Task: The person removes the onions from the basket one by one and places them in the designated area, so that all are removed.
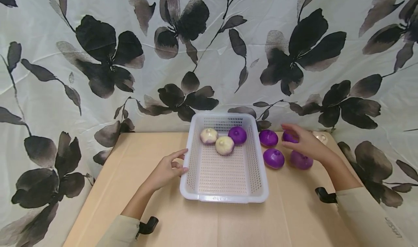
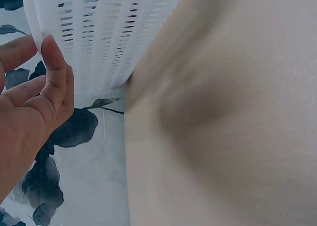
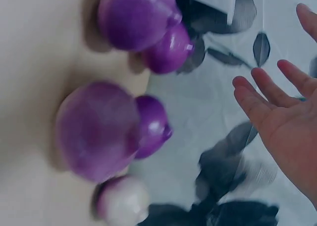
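My left hand pinches the left rim of a white perforated plastic basket; in the left wrist view, thumb and fingers meet at the rim. Inside, toward the far end, lie a purple onion and two pale onions tinged with purple. My right hand, fingers extended and spread, hovers over the purple onions right of the basket and partly hides one of them. In the right wrist view, the hand stands apart from the onions, with nothing in its grasp.
Near the basket's right wall are two purple onions, and another sits below my right hand. A pale onion lies at the table's far right corner. A floral cloth hangs behind the light brown table.
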Action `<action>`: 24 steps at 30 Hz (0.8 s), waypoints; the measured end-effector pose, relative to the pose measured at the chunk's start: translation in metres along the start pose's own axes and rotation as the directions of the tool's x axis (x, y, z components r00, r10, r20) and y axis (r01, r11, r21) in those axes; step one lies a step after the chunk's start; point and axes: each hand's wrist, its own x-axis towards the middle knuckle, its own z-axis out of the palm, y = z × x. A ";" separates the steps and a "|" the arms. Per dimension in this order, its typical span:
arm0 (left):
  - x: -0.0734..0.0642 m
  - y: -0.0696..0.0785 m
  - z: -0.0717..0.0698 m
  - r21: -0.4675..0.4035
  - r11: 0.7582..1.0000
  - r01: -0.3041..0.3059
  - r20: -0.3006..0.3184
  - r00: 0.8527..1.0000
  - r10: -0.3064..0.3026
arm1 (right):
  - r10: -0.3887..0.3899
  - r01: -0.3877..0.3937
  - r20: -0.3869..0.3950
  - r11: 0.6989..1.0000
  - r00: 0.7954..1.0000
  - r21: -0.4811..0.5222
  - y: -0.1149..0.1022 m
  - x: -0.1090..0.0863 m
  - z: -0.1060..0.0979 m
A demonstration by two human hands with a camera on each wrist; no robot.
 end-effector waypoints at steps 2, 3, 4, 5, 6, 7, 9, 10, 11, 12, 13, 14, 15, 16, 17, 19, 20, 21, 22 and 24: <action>0.000 0.000 -0.001 0.001 1.000 0.002 0.002 1.000 -0.002 | -0.023 0.023 0.022 1.000 1.000 0.006 -0.010 0.009 0.005; -0.001 -0.001 -0.001 0.002 1.000 0.004 0.003 1.000 -0.004 | -0.027 0.027 0.033 1.000 0.999 0.006 -0.015 0.013 0.008; -0.001 -0.001 -0.001 0.002 1.000 0.006 0.004 1.000 -0.006 | -0.029 0.028 0.041 1.000 0.999 0.009 -0.020 0.017 0.010; -0.001 -0.001 -0.002 0.000 1.000 0.006 0.006 1.000 -0.006 | -0.034 0.033 0.051 0.999 0.998 0.009 -0.024 0.022 0.012; -0.001 -0.001 -0.002 -0.001 1.000 0.006 0.008 1.000 -0.006 | -0.041 0.041 0.061 0.999 0.997 0.008 -0.028 0.026 0.014; -0.001 -0.001 -0.002 -0.003 1.000 0.007 0.009 1.000 -0.007 | -0.053 0.052 0.073 0.999 0.996 0.013 -0.032 0.031 0.016; -0.002 -0.001 -0.002 -0.007 1.000 0.006 0.011 1.000 -0.006 | -0.072 0.071 0.096 0.997 0.993 0.021 -0.040 0.042 0.020; -0.002 -0.001 -0.002 -0.009 1.000 0.004 0.013 1.000 -0.004 | -0.077 0.074 0.109 0.997 0.991 0.029 -0.044 0.047 0.022; -0.002 -0.001 -0.002 -0.010 1.000 0.002 0.014 1.000 -0.002 | -0.081 0.078 0.127 0.997 0.989 0.029 -0.047 0.052 0.023; -0.002 -0.002 -0.002 -0.011 1.000 0.000 0.014 1.000 0.000 | -0.083 0.079 0.142 0.996 0.986 0.034 -0.051 0.058 0.024; -0.002 -0.002 -0.002 -0.012 1.000 -0.002 0.014 1.000 0.003 | -0.082 0.079 0.156 0.997 0.984 0.027 -0.055 0.063 0.025; -0.002 -0.002 -0.003 -0.012 1.000 -0.006 0.016 1.000 0.006 | -0.078 0.077 0.165 0.997 0.983 0.015 -0.059 0.068 0.026; -0.002 -0.002 -0.003 -0.011 1.000 -0.009 0.018 1.000 0.009 | -0.077 0.078 0.172 0.997 0.982 0.002 -0.063 0.072 0.026; -0.002 -0.002 -0.003 -0.010 1.000 -0.011 0.019 1.000 0.012 | -0.075 0.079 0.178 0.997 0.981 -0.015 -0.066 0.077 0.027; -0.002 -0.002 -0.003 -0.008 1.000 -0.013 0.019 1.000 0.013 | -0.078 0.086 0.184 0.996 0.980 -0.039 -0.070 0.082 0.028; -0.001 -0.001 -0.003 -0.006 1.000 -0.013 0.019 1.000 0.013 | -0.089 0.103 0.194 0.993 0.977 -0.064 -0.079 0.090 0.031; -0.001 -0.001 -0.003 -0.005 1.000 -0.012 0.018 1.000 0.012 | -0.091 0.107 0.200 0.992 0.976 -0.070 -0.083 0.094 0.034; -0.001 -0.002 -0.003 -0.004 1.000 -0.011 0.017 1.000 0.012 | -0.092 0.110 0.209 0.991 0.974 -0.076 -0.086 0.098 0.036; -0.002 -0.002 -0.003 -0.004 1.000 -0.011 0.016 1.000 0.011 | -0.092 0.112 0.218 0.990 0.971 -0.081 -0.090 0.102 0.039; -0.002 -0.002 -0.003 -0.005 1.000 -0.011 0.017 1.000 0.011 | -0.102 0.126 0.233 0.988 0.967 -0.090 -0.095 0.110 0.045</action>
